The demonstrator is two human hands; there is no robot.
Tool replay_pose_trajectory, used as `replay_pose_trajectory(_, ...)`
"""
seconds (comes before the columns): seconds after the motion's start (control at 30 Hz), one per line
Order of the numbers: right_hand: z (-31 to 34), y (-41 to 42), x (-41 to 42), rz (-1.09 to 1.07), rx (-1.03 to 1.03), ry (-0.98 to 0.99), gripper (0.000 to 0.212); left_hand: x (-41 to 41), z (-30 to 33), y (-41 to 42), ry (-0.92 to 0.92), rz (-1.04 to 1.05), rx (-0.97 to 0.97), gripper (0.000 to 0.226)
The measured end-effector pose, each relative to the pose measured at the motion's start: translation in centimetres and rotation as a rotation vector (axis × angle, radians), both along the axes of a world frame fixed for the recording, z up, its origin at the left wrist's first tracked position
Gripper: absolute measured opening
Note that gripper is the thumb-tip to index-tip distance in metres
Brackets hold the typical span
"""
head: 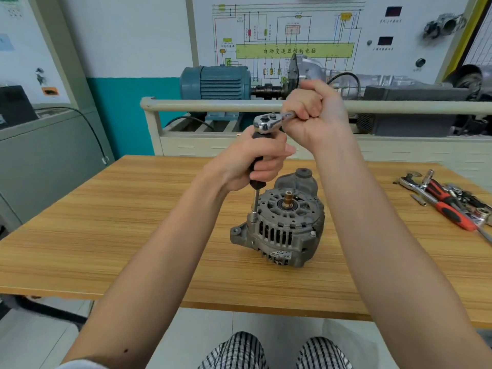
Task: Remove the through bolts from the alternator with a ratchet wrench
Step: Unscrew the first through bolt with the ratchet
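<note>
a: so, progress?
b: early. alternator (279,225) mid-table, toward the far edge. left hand (255,161) wraps the extension (256,201); right hand (314,110) clenches the ratchet (269,122). socket seated, no bolts out.

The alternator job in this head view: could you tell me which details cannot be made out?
- Through bolt head: covered by the socket on the alternator.
- Ratchet wrench handle: wrapped in the right hand.
- Black extension grip: mostly hidden in the left hand.
- Tool pile: cut off by the right edge, pieces overlapping.
- Alternator label: too small to read.
</note>
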State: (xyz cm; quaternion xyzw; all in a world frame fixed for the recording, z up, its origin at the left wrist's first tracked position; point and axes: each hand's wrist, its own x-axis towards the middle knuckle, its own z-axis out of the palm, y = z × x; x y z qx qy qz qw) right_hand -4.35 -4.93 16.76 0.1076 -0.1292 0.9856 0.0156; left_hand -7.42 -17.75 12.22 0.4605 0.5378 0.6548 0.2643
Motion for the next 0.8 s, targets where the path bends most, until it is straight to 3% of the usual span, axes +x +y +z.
replay_pose_trajectory(0.1, -0.1, 0.3, -0.2, -0.006, -0.070, -0.016, 0.048, 0.3, -0.1, 0.6, 0.004, 0.077, 0.008, 0.045)
replay_pose_trajectory(0.23, -0.8, -0.4, 1.7, -0.263, -0.042, 0.071, 0.051, 0.5, -0.4, 0.7, -0.026, 0.293, 0.103, 0.042)
replay_pose_trajectory(0.37, -2.8, -4.4, 4.5, -0.704, 0.280, 0.353, 0.044, 0.5, -0.3, 1.3, -0.053, 0.575, 0.133, 0.045)
replay_pose_trajectory(0.43, -3.8, -6.5, 5.0, -1.001, 0.497, 0.490, 0.041, 0.8, -0.3, 1.9, -0.033, 0.683, 0.143, 0.036)
replay_pose_trajectory(0.5, -4.3, -7.6, 5.1, -1.154, 0.635, 0.586, 0.034, 1.2, -0.4, 2.2, -0.004, 0.720, 0.176, 0.019)
replay_pose_trajectory(0.57, -4.0, -7.6, 4.9, -1.174, 0.635, 0.597, 0.034, 1.1, -0.5, 2.0, -0.003, 0.754, 0.170, 0.021)
replay_pose_trajectory(0.63, -3.3, -6.8, 4.6, -1.117, 0.531, 0.553, 0.037, 0.6, -0.7, 1.8, -0.013, 0.747, 0.152, 0.036)
replay_pose_trajectory(0.8, -1.4, -3.7, 3.1, -0.766, 0.277, 0.324, 0.056, 0.2, -0.8, 1.2, -0.006, 0.600, 0.143, 0.039)
